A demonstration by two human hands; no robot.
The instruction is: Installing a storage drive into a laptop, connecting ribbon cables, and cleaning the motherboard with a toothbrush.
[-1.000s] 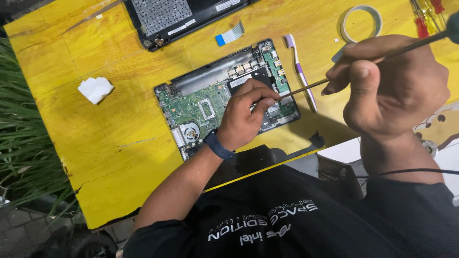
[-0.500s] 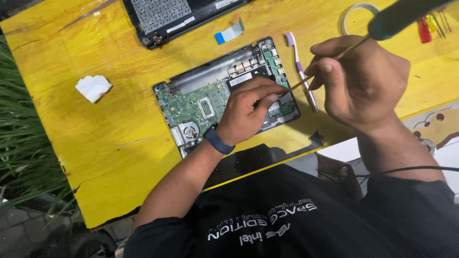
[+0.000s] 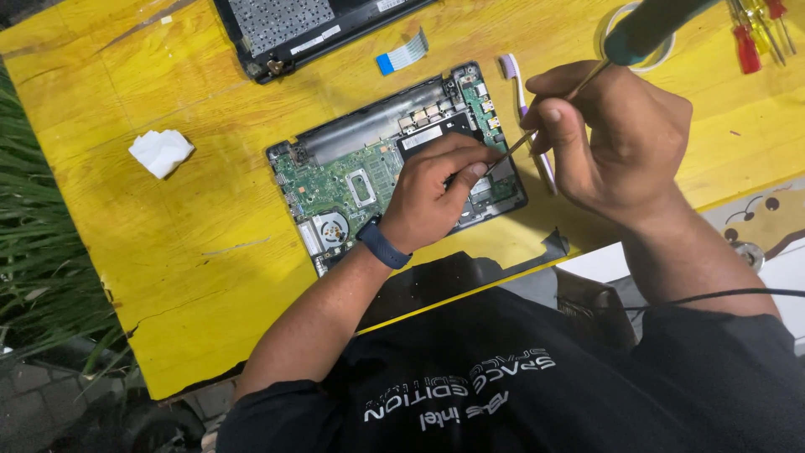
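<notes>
An opened laptop base (image 3: 369, 172) with its green circuit board and fan exposed lies on the yellow table (image 3: 168, 252). My left hand (image 3: 436, 197), with a dark blue band on the wrist, rests on the board's right half, fingers pinched near the screwdriver tip. My right hand (image 3: 612, 143) grips a long screwdriver (image 3: 650, 29) with a dark green handle; its thin shaft slants down to the board beside my left fingertips. What the left fingers pinch is hidden.
A black keyboard cover (image 3: 302, 29) lies at the table's far edge, with a blue-tipped ribbon cable (image 3: 402, 54) by it. A crumpled white tissue (image 3: 161, 153) lies left, a purple toothbrush (image 3: 516, 84) right of the laptop. Tape roll (image 3: 616, 17) and red-handled screwdrivers (image 3: 746, 38) lie far right. Grass (image 3: 42, 252) borders the left.
My right hand has swung left and up, tilting the screwdriver handle steeper toward the far edge. My left hand stays on the board. The view has shifted slightly.
</notes>
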